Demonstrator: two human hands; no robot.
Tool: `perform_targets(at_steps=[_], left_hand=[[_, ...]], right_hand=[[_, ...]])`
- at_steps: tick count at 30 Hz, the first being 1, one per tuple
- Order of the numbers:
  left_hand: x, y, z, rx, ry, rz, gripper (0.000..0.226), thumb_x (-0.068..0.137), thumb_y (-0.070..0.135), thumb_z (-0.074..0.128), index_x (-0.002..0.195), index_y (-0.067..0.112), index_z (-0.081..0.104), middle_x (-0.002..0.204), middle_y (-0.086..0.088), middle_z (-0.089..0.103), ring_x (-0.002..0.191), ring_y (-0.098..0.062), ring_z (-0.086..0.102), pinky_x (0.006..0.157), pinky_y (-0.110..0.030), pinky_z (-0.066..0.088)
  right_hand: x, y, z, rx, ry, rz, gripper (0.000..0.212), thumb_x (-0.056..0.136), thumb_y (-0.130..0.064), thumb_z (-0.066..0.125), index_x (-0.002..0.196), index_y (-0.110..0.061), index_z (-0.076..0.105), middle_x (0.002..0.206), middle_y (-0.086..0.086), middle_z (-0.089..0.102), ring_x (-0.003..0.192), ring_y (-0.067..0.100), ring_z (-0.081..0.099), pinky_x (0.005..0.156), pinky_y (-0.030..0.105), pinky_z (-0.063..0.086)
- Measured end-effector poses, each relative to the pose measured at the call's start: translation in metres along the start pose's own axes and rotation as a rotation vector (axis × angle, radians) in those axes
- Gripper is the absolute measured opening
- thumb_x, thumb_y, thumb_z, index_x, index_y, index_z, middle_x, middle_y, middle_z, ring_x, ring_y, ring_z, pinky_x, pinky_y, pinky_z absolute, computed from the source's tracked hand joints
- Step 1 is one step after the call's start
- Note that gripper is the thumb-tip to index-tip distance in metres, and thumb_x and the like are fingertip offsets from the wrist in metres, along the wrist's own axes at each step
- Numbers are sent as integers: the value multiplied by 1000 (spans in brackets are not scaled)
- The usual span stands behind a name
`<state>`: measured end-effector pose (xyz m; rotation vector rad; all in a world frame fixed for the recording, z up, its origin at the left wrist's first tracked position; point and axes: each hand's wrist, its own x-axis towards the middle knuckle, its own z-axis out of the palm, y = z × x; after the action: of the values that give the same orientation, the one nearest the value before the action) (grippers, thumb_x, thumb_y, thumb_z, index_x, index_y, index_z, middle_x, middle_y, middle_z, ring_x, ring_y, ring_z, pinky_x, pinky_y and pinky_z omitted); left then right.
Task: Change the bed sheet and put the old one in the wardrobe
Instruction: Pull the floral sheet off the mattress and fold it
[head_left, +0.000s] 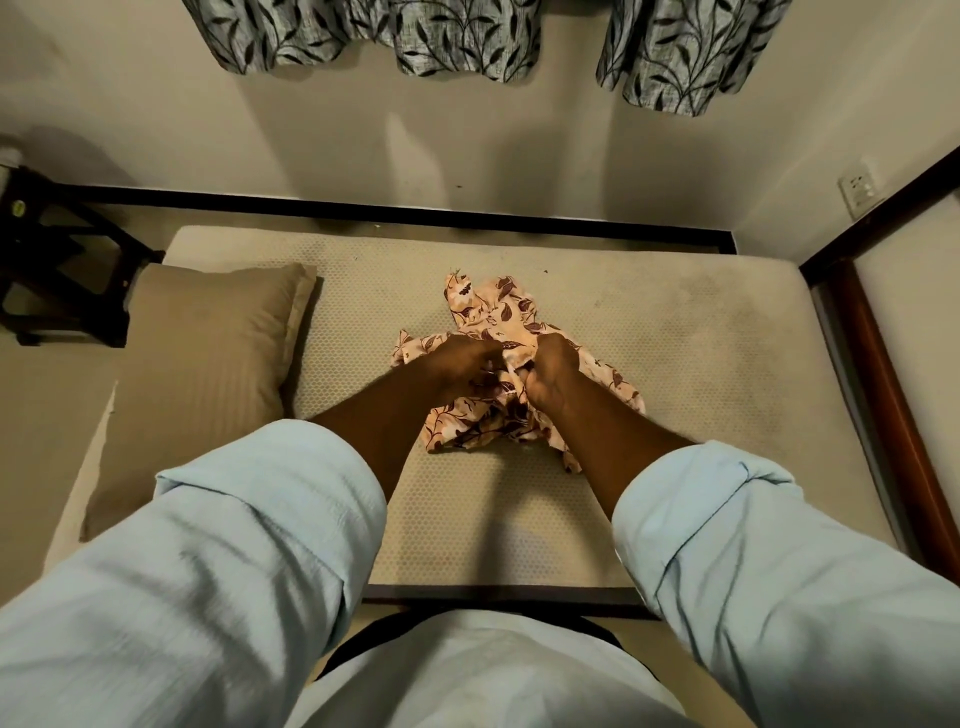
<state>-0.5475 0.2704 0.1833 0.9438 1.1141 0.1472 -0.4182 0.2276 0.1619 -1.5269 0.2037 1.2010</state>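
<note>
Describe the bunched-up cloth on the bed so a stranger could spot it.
Start at the bare beige mattress. Near its middle, right of the tan pillow, the left hand and right hand grip a crumpled sheet. It is the only patterned thing on the bed: peach with dark maroon leaves.

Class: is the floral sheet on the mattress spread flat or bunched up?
Bunched up: the floral sheet lies crumpled, gripped by the left hand and right hand, bare mattress around it.
</note>
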Motion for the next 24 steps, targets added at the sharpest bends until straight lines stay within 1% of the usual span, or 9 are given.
perform_targets(at_steps=[3, 6, 9, 12, 14, 16, 18, 20, 24], left_hand=[[1, 3, 0, 47, -48, -11, 42, 81, 29, 82, 111, 2, 70, 107, -13, 73, 97, -30, 71, 87, -41, 60], [3, 1, -2, 100, 9, 4, 19, 78, 15, 85, 79, 7, 69, 89, -11, 74, 89, -25, 72, 78, -37, 62], [5, -4, -2, 157, 105, -11, 21, 77, 5, 84, 73, 6, 63, 79, -11, 69, 74, -21, 70, 63, -31, 60], [6, -6, -2, 174, 153, -55, 15, 84, 3, 77, 78, 3, 63, 76, -11, 67, 67, -20, 67, 55, -29, 59], [7, -7, -4, 146, 174, -68, 12, 89, 4, 73, 82, 2, 63, 77, -11, 65, 66, -19, 66, 54, -29, 58], [7, -7, -6, 112, 184, -77, 9, 92, 4, 69, 86, 2, 63, 77, -10, 62, 65, -18, 63, 58, -31, 58], [8, -8, -7, 98, 189, -86, 4, 94, 3, 65, 91, 1, 64, 77, -11, 61, 64, -18, 62, 58, -31, 58], [9, -8, -6, 84, 195, -85, 3, 94, 2, 64, 91, 1, 64, 78, -12, 61, 66, -20, 62, 60, -33, 59], [11, -8, -1, 69, 204, -82, 9, 95, 2, 63, 87, 1, 62, 79, -13, 63, 67, -21, 63, 63, -34, 59]], right_hand=[[-3, 1, -2, 77, -77, -7, 40, 102, -19, 38, 119, -3, 70, 106, 16, 76, 95, 33, 74, 71, 39, 61], [4, 5, -2, 203, -156, 29, 52, 104, -46, 37, 130, -10, 64, 121, 16, 72, 111, 36, 69, 93, 48, 57], [7, 7, -5, 231, -278, 44, 64, 100, -62, 40, 136, -13, 60, 130, 16, 68, 119, 38, 65, 100, 54, 53], [1, 3, -12, 10, -313, 11, 49, 104, -56, 39, 129, -18, 58, 123, 12, 69, 116, 33, 65, 90, 49, 57], [4, 2, -21, -298, -293, -82, 44, 104, -53, 43, 129, -18, 55, 122, 7, 68, 111, 26, 66, 83, 42, 57], [8, 4, -32, -545, -287, -147, 44, 101, -54, 49, 125, -17, 58, 113, 4, 69, 95, 16, 66, 70, 34, 50], [10, 9, -44, -634, -317, -112, 41, 97, -56, 54, 114, -20, 64, 97, -1, 67, 75, 10, 61, 55, 27, 41], [7, 12, -53, -720, -353, -101, 39, 92, -57, 60, 109, -22, 68, 91, -1, 69, 73, 13, 62, 57, 27, 41], [-2, 19, -59, -865, -411, -214, 44, 91, -50, 69, 113, -12, 72, 101, 4, 74, 82, 13, 66, 67, 26, 47]])
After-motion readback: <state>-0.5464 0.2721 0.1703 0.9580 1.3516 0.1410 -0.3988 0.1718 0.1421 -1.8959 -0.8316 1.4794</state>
